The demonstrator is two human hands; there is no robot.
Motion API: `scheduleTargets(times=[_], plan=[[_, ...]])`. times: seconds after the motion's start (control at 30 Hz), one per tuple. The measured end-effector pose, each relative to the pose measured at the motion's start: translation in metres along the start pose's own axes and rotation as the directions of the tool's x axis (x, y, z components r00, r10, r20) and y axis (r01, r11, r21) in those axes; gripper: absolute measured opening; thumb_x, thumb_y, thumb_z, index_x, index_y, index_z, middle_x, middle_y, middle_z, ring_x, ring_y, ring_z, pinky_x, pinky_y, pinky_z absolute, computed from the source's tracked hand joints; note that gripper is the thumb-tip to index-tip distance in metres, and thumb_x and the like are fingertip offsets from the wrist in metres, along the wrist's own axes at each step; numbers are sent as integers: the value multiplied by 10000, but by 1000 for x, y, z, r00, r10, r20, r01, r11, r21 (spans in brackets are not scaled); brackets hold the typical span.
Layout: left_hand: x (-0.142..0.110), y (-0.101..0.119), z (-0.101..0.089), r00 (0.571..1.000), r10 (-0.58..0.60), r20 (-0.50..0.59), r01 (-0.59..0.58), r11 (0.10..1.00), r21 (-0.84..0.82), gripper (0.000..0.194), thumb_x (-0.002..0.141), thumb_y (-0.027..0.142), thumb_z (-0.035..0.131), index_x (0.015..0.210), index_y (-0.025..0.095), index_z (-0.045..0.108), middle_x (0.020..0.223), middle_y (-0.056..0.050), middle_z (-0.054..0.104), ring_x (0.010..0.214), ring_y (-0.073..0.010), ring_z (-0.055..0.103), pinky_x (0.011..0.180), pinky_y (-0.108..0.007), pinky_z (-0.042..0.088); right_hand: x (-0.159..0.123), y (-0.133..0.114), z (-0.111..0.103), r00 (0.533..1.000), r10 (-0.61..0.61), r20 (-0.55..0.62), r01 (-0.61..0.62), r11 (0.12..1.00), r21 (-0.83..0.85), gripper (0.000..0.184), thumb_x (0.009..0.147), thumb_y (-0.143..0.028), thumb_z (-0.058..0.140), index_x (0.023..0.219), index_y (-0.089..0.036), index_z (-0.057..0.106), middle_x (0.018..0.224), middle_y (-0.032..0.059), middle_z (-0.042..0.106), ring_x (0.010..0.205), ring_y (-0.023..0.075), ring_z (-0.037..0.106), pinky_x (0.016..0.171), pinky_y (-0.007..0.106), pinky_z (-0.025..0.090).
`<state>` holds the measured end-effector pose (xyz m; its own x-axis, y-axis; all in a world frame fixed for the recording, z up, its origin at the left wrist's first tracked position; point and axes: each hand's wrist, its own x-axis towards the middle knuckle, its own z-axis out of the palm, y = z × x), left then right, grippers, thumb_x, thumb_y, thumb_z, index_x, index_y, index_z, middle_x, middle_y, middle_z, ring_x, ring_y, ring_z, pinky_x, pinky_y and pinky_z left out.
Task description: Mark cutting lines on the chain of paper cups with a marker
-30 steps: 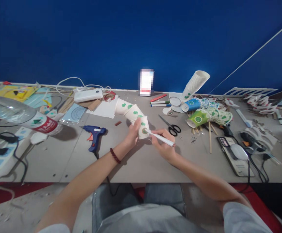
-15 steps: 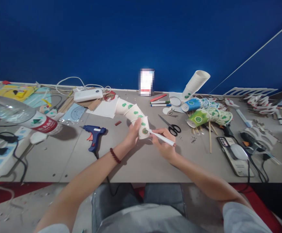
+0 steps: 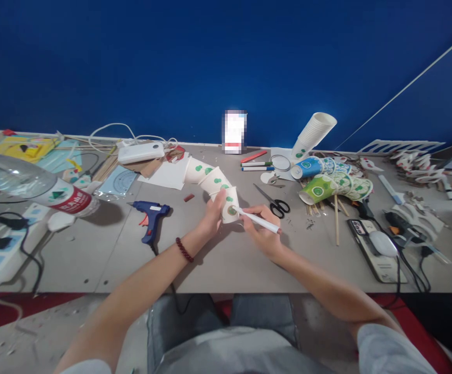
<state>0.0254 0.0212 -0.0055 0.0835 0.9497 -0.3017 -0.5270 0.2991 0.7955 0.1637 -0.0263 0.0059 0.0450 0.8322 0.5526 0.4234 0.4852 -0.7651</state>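
At tapered paper cups [image 3: 215, 181], right fingers [image 3: 263, 211] hold a slim marker [image 3: 262, 222].

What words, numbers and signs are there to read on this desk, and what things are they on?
I can't read any for sure.
Water bottle: white writing on its red label, too blurred.
Held white cups: green marks and a round emblem, no readable words.
Blue cup and green cup: round emblems, too small.
Glue gun: white sticker, too small.
Upright screen: blocked out by pixels.
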Motion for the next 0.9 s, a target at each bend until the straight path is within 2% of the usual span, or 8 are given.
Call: scheduleTargets(times=[0.3,0.6,0.77,0.9], plan=[[0,0,-1,1000,-8,9,8,1000,-14,570,680,630,741,981,161,622,834,-53,666,773,-178,642,722,-303,490,1,2,-1,1000,18,-12,-18,1000,-22,35,812,-202,601,835,-221,618,652,-2,701,550,150,666,508,262,525],[-3,4,2,1000,-19,-1,19,1000,8,612,651,673,738,960,156,625,810,-46,666,752,-175,645,695,-302,505,3,1,-1,998,-29,-57,26,998,-54,54,806,-184,571,781,-225,595,648,-10,682,541,141,651,505,254,512],[-3,4,3,1000,-5,16,6,1000,-10,591,654,666,741,929,157,621,777,-33,654,718,-168,640,676,-299,504,3,2,-1,999,30,-42,-29,999,25,40,825,-210,575,793,-222,595,686,4,693,591,157,686,531,264,527],[-2,3,2,1000,-1,2,1,1000,-9,585,653,650,749,934,153,622,774,-36,655,723,-173,643,667,-300,500,3,3,-2,1000,5,-29,-5,1000,-9,37,818,-203,586,805,-225,613,639,-10,671,559,149,647,526,264,505]])
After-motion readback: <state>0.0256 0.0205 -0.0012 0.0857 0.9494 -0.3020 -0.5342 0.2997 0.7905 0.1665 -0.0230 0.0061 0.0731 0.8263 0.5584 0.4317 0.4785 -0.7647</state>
